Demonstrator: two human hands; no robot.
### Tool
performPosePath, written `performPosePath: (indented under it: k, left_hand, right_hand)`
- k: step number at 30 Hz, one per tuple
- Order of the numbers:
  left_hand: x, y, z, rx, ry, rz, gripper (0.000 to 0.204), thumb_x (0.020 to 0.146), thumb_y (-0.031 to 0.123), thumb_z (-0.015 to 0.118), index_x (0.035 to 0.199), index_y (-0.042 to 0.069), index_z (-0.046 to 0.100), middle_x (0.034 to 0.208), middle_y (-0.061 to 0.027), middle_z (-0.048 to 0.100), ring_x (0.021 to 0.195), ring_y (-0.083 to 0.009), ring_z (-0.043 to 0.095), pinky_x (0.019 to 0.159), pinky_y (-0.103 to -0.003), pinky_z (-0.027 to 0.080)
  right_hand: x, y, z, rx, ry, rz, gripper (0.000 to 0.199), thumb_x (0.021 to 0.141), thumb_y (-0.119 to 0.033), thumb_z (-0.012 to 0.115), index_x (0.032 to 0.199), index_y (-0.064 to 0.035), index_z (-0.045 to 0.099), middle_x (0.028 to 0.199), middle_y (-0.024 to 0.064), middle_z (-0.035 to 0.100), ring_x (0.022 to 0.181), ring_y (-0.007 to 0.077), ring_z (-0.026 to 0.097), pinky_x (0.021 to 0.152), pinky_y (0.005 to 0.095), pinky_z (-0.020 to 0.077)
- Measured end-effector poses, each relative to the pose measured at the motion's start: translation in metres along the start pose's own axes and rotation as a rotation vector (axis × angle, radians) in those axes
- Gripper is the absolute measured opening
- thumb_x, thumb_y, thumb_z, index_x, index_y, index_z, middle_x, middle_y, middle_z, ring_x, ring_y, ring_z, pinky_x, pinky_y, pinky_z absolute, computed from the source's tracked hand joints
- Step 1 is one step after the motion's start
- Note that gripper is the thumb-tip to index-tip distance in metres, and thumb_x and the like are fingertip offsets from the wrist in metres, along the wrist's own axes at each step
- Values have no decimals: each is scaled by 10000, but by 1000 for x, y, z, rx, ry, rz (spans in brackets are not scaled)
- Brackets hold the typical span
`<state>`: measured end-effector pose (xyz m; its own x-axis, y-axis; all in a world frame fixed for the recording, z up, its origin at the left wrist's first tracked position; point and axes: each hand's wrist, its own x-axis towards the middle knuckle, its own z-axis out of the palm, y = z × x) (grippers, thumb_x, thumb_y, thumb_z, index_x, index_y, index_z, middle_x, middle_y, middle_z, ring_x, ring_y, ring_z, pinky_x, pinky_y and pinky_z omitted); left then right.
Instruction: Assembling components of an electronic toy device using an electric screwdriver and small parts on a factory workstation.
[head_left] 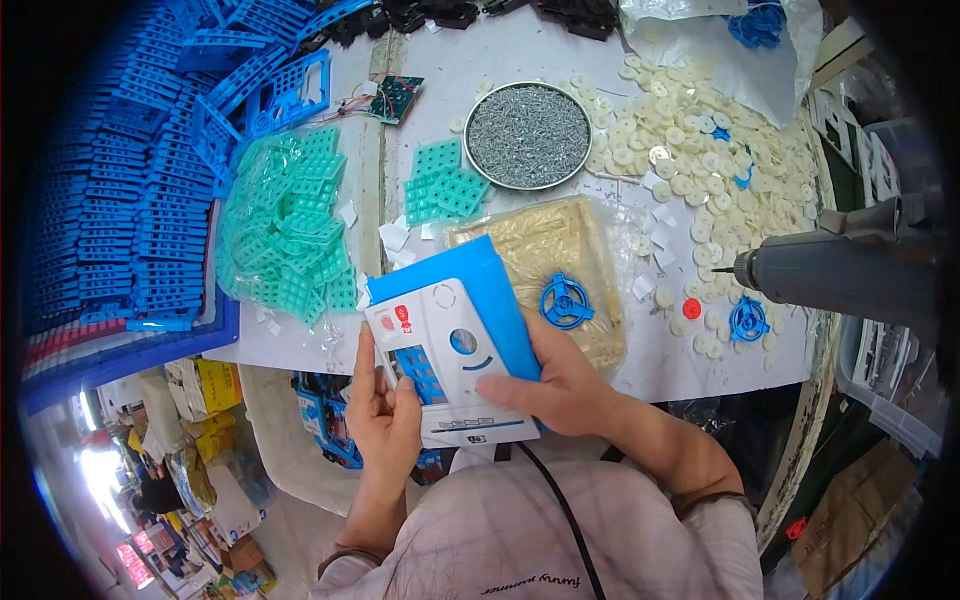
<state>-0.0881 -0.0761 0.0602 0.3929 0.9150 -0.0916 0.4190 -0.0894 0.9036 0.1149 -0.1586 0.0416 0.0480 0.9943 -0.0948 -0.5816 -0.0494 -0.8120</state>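
Head view, left to right: blue frames (130,200) pile at the table's left edge, then teal grids (290,235). At the near edge both hands hold a white-and-blue toy panel (455,345), its long axis running away from the body; the left hand (385,410) pinches its left side, the right hand (550,385) clasps its right. Farther off sits a screw dish (528,135), and a power screwdriver (840,272) hangs at right, nearer the right hand.

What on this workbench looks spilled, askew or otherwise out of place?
The cream plastic discs lie scattered loose across the table instead of in a container, with a few blue wheels strewn among them. The screws sit tidily in their round tray. Both hands hold the white-and-blue casing.
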Motion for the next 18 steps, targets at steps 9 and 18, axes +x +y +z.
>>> performPosePath:
  k: [9,18]
  left_hand:
    - [36,10,9,-141,-33,55,621,970,32,478,1556,-19,279,1140,-117,653,944,-111,633,771,-236,509]
    - [50,11,12,-126,-7,142,573,994,21,438,1540,-59,286,1134,-156,687,939,-112,654,790,-239,519]
  right_hand:
    - [13,-11,-4,255,131,106,512,962,-119,641,1414,13,440,1279,109,618,1153,172,600,970,327,508]
    - [-7,-16,-24,105,14,182,597,885,51,682,1427,10,434,1278,123,633,1121,186,638,965,331,536]
